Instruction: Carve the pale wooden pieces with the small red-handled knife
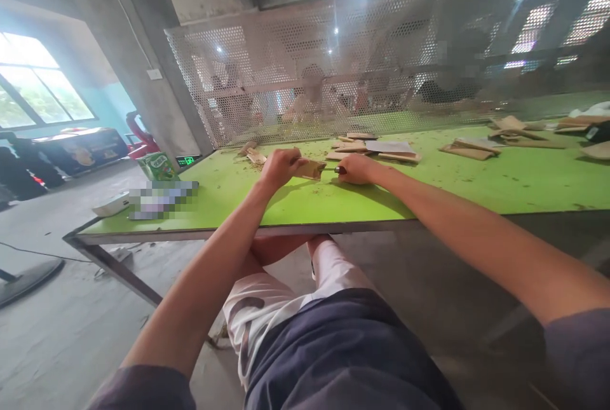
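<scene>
My left hand (279, 166) is closed on a small flat tan piece (311, 169), held just above the green table (305, 203). My right hand (355, 168) grips a thin tool with a dark red handle (339, 170), its tip touching the right end of the tan piece. Both forearms reach out over the table's near edge. The piece's material is too small to tell.
Stacks of similar tan pieces (381, 148) and more (469, 148) lie farther back on the table. A perforated metal screen (309, 73) stands behind it. A green box (158, 166) and a white dish (110, 206) sit at the left end. Scraps litter the tabletop.
</scene>
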Motion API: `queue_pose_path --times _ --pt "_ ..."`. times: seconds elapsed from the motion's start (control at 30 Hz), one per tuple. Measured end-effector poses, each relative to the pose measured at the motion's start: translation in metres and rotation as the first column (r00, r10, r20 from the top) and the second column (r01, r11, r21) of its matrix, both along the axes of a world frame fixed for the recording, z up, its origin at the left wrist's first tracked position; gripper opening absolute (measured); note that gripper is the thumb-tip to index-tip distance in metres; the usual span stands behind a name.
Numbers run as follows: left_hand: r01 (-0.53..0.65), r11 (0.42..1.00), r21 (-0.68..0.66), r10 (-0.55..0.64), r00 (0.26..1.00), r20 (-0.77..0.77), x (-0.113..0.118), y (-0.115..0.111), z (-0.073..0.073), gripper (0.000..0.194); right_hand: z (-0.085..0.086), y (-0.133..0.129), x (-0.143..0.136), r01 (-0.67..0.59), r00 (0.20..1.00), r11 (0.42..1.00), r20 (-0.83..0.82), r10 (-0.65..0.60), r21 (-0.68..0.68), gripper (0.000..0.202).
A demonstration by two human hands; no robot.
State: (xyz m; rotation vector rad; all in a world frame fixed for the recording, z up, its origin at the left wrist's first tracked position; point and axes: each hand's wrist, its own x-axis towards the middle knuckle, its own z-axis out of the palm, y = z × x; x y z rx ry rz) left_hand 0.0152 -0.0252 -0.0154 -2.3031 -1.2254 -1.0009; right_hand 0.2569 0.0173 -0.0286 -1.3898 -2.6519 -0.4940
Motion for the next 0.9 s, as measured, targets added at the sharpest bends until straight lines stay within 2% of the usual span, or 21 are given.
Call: queue_pose_path --times 0.23,0.4,0.47,0.53,0.63,0.7,0.8,0.83,0.9 --pt "-0.120 0.992 0.037 0.117 0.989 0.086 0.000 -0.001 0.001 0.029 0.004 0.002 0.008 0.041 0.982 0.996 -0.187 -0.025 0.081 0.027" --pt "-0.160 0.987 0.025 0.157 0.984 0.084 0.000 0.002 0.000 0.031 0.005 -0.002 0.008 0.056 0.950 0.993 -0.311 -0.020 0.108 0.030" --pt "-0.118 0.993 0.022 0.116 0.990 0.076 0.002 0.000 0.001 0.030 0.007 -0.007 0.006 -0.006 0.922 0.995 -0.384 0.042 0.095 0.035" --pt "-0.043 0.999 0.023 0.041 0.995 0.092 0.005 -0.003 0.001 0.030 0.010 -0.013 0.002 -0.117 0.863 0.993 -0.491 0.119 0.034 0.039" --pt "0.029 0.999 0.015 -0.031 0.991 0.132 0.009 -0.009 0.002 0.030 0.014 -0.019 -0.002 -0.190 0.823 0.978 -0.557 0.115 -0.080 0.041" --pt "0.039 0.999 0.008 -0.039 0.988 0.151 0.010 -0.010 0.002 0.030 0.015 -0.021 -0.002 -0.209 0.820 0.976 -0.556 0.137 -0.067 0.038" --pt "0.056 0.998 0.008 -0.056 0.982 0.178 0.010 -0.010 0.002 0.031 0.015 -0.021 -0.002 -0.306 0.766 0.952 -0.588 0.259 0.020 0.036" --pt "0.055 0.998 0.012 -0.057 0.980 0.192 0.010 -0.009 0.002 0.031 0.015 -0.021 -0.002 -0.347 0.732 0.938 -0.621 0.280 0.014 0.036" --pt "0.037 0.999 0.016 -0.040 0.976 0.216 0.010 -0.007 0.002 0.031 0.016 -0.023 -0.001 -0.420 0.660 0.904 -0.711 0.241 -0.083 0.034"
